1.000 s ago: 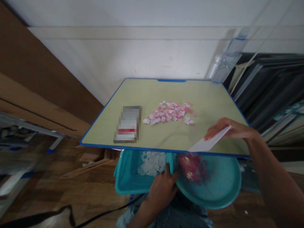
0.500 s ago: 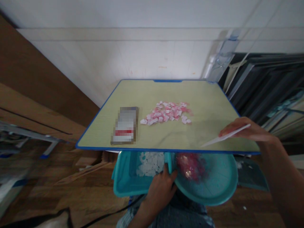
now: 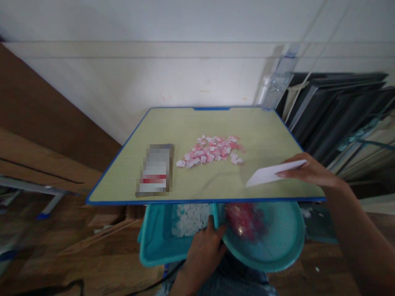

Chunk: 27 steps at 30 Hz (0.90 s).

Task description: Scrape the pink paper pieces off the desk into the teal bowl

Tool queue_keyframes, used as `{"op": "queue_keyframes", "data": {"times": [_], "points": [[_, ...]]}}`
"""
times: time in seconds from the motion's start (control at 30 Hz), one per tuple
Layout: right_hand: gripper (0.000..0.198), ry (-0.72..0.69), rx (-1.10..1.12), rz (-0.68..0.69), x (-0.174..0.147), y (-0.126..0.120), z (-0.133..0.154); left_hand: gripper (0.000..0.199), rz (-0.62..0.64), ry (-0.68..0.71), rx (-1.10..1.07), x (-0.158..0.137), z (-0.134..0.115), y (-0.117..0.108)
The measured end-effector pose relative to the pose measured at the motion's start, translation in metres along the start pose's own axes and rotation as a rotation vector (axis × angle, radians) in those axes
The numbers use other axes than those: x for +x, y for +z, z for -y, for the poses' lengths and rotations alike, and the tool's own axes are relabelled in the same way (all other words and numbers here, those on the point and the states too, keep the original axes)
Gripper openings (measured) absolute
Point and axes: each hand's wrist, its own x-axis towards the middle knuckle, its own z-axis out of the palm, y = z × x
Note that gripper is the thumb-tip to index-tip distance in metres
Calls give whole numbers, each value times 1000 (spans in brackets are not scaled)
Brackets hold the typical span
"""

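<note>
Over the right part of the small table (image 3: 173, 127), my right hand (image 3: 304, 168) pinches a flat white piece of paper (image 3: 267, 174), tilted with its broad face turned towards me. Below the front edge, my left hand (image 3: 205, 246) grips the rim between a rectangular teal basin (image 3: 166, 255) and a round teal basin (image 3: 286, 230); some of its fingers are hidden. White paper squares (image 3: 191, 220) lie in the rectangular basin. The round one holds a pink bundle in clear plastic (image 3: 243, 222). A pile of small white and pink pieces (image 3: 210, 152) is spread on the table.
A phone-like, pixelated object (image 3: 156, 170) lies at the table's left. A clear plastic bottle (image 3: 279, 80) stands at the back right corner against the wall. Dark panels (image 3: 336, 102) lean on the right. Wooden boards (image 3: 105, 230) and furniture legs are on the left.
The white paper in my right hand has turned from nearly edge-on to show its face, and moved slightly left. My left hand stays on the rim. The whole view has shifted a little.
</note>
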Motion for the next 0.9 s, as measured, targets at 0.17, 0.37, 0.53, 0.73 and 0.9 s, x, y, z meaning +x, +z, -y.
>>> {"op": "queue_keyframes", "data": {"times": [0.17, 0.37, 0.53, 0.73, 0.9], "points": [[36, -21, -5, -279, 19, 7, 17, 36, -25, 8, 5, 0, -2, -2], [38, -120, -119, -123, 31, 16, 26, 36, -63, 29, 14, -1, -1, 1], [34, -143, -151, -245, 29, 16, 27, 41, -65, 33, 20, 0, 1, 4], [37, -84, -135, -119, 24, 17, 29, 49, -55, 37, 7, 0, 1, 5], [35, 35, 2, -382, 11, 8, 22, 46, -48, 33, 5, 0, 0, 4]]}}
